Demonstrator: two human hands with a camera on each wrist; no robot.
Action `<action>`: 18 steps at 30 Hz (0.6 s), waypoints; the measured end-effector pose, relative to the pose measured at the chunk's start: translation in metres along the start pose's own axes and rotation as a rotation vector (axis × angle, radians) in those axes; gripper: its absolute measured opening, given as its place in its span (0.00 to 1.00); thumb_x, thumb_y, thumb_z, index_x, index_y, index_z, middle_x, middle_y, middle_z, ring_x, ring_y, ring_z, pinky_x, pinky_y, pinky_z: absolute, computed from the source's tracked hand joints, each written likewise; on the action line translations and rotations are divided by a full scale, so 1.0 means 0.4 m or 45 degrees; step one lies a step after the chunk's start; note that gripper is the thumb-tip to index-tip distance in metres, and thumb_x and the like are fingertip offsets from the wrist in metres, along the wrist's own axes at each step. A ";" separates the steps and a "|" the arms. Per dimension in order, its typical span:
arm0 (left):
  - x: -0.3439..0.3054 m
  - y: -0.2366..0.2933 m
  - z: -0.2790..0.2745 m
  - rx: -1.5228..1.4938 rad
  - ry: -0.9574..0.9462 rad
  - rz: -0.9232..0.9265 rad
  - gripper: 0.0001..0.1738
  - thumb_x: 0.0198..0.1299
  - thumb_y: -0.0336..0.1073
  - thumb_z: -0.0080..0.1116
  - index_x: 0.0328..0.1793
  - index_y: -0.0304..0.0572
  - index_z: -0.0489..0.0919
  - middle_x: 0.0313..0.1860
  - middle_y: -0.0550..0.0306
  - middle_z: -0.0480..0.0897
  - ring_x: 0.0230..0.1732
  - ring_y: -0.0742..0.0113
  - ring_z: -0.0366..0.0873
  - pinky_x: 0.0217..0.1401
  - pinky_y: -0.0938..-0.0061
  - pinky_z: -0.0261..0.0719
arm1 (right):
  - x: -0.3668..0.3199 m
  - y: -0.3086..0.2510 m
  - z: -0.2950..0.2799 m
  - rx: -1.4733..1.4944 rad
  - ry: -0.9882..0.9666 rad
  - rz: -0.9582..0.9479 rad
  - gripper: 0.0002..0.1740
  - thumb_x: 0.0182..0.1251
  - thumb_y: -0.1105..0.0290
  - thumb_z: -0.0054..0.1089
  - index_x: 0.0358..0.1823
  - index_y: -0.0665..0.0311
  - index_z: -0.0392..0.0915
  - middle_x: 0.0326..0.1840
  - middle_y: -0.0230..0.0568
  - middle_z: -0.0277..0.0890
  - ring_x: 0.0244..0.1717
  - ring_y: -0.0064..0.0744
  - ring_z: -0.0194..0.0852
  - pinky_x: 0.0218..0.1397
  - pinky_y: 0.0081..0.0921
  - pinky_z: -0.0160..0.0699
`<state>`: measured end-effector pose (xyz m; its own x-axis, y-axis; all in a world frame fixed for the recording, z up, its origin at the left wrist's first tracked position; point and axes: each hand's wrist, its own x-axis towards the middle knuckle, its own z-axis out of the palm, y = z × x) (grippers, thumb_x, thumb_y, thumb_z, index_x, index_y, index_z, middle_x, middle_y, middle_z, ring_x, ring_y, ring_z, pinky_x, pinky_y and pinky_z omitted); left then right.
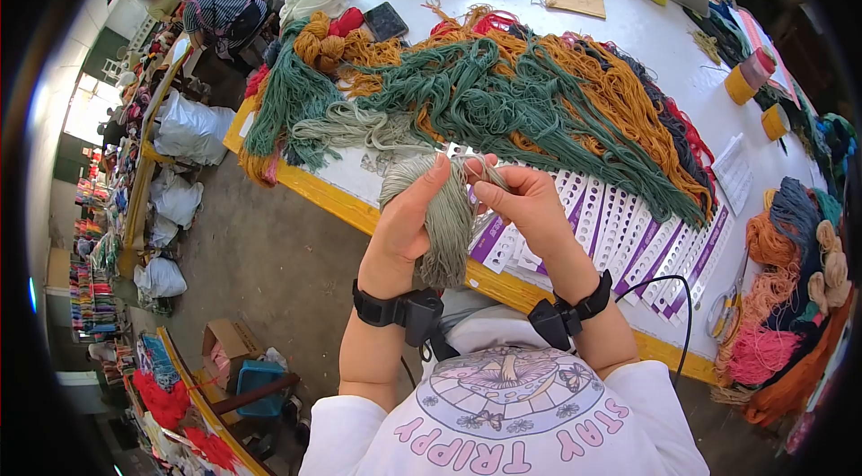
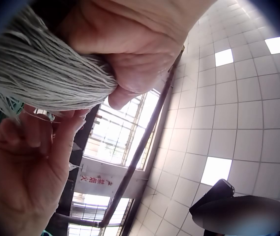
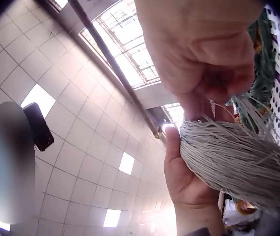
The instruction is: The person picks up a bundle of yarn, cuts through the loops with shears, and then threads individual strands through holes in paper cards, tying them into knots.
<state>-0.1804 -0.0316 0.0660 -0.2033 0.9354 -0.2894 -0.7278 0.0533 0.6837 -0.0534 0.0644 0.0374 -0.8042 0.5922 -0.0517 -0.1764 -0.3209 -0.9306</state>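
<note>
Head view: left hand (image 1: 404,224) wrapped round one grey-green yarn hank (image 1: 444,215), thumb up, wrist bent in. The hank is soft, fine-stranded and folded into a loop that hangs below the fist, held over the table's yellow edge (image 1: 332,198). Right hand (image 1: 525,202) pinches a few strands at the top of the hank, fingers curled, knuckles just beside the left thumb. Behind the hands is a fanned row of white-and-purple punched cards (image 1: 628,242), flat and overlapped; exact count unclear. Beyond the cards is a loose heap of green and orange yarn (image 1: 521,90), tangled. Two yellow rolls (image 1: 741,85) sit at the far right of the table. Both forearms are raised, each with one black wrist strap.
</note>
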 end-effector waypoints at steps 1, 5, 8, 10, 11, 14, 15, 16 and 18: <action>0.003 -0.001 0.000 0.016 0.000 0.004 0.26 0.65 0.50 0.42 0.54 0.32 0.71 0.51 0.49 0.75 0.47 0.63 0.76 0.48 0.70 0.77 | -0.001 -0.001 0.003 -0.081 0.004 -0.068 0.12 0.60 0.64 0.59 0.40 0.64 0.79 0.29 0.25 0.75 0.24 0.09 0.65 0.23 0.09 0.62; -0.009 0.014 0.020 0.049 0.057 0.022 0.27 0.65 0.50 0.43 0.55 0.30 0.70 0.53 0.51 0.74 0.50 0.66 0.74 0.51 0.71 0.75 | 0.009 -0.005 -0.006 0.303 -0.002 0.192 0.13 0.58 0.68 0.60 0.44 0.65 0.78 0.34 0.26 0.76 0.27 0.10 0.67 0.28 0.11 0.66; -0.003 0.013 0.009 0.091 -0.043 0.037 0.28 0.65 0.50 0.43 0.57 0.29 0.69 0.53 0.51 0.74 0.49 0.67 0.74 0.50 0.73 0.75 | 0.009 -0.006 -0.010 0.353 -0.036 0.254 0.14 0.56 0.71 0.61 0.44 0.67 0.77 0.35 0.27 0.76 0.28 0.12 0.68 0.28 0.11 0.66; 0.002 0.006 0.011 0.074 -0.042 0.006 0.28 0.65 0.49 0.44 0.58 0.28 0.68 0.52 0.51 0.74 0.49 0.67 0.75 0.49 0.74 0.75 | 0.005 -0.022 0.011 0.176 0.018 0.185 0.13 0.55 0.73 0.62 0.42 0.68 0.78 0.34 0.27 0.76 0.27 0.13 0.68 0.26 0.11 0.66; 0.005 0.002 0.012 0.065 -0.042 -0.008 0.28 0.65 0.49 0.44 0.58 0.28 0.68 0.52 0.51 0.74 0.48 0.67 0.75 0.49 0.74 0.75 | 0.006 -0.016 0.011 0.168 0.018 0.174 0.12 0.55 0.73 0.62 0.41 0.68 0.78 0.34 0.27 0.76 0.26 0.12 0.67 0.25 0.11 0.64; 0.006 -0.004 0.010 0.036 -0.024 -0.022 0.28 0.65 0.49 0.44 0.58 0.28 0.68 0.51 0.51 0.75 0.48 0.67 0.75 0.49 0.74 0.75 | 0.011 0.000 0.010 0.182 0.023 0.173 0.10 0.55 0.73 0.62 0.39 0.69 0.78 0.33 0.27 0.76 0.23 0.11 0.65 0.21 0.11 0.62; 0.005 -0.003 0.010 0.049 -0.023 -0.008 0.27 0.65 0.49 0.44 0.57 0.29 0.69 0.51 0.51 0.75 0.48 0.67 0.75 0.48 0.74 0.76 | 0.010 -0.001 0.008 0.211 0.032 0.193 0.10 0.55 0.73 0.62 0.38 0.69 0.78 0.32 0.28 0.76 0.22 0.11 0.64 0.21 0.11 0.62; 0.004 -0.002 0.012 0.062 -0.022 0.006 0.27 0.65 0.48 0.44 0.56 0.29 0.69 0.50 0.51 0.75 0.47 0.67 0.75 0.48 0.73 0.76 | 0.009 -0.002 0.006 0.241 0.043 0.213 0.09 0.55 0.73 0.62 0.37 0.69 0.79 0.32 0.28 0.76 0.20 0.11 0.63 0.21 0.11 0.61; 0.000 0.004 0.013 0.078 -0.015 0.016 0.26 0.65 0.48 0.45 0.55 0.30 0.70 0.49 0.51 0.75 0.47 0.66 0.76 0.47 0.73 0.76 | 0.008 0.003 0.005 0.387 0.056 0.205 0.09 0.56 0.73 0.62 0.37 0.69 0.78 0.30 0.28 0.76 0.18 0.11 0.61 0.20 0.10 0.59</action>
<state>-0.1782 -0.0296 0.0704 -0.2041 0.9401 -0.2731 -0.6836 0.0628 0.7271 -0.0573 0.0643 0.0367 -0.8115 0.5449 -0.2111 -0.2154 -0.6147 -0.7588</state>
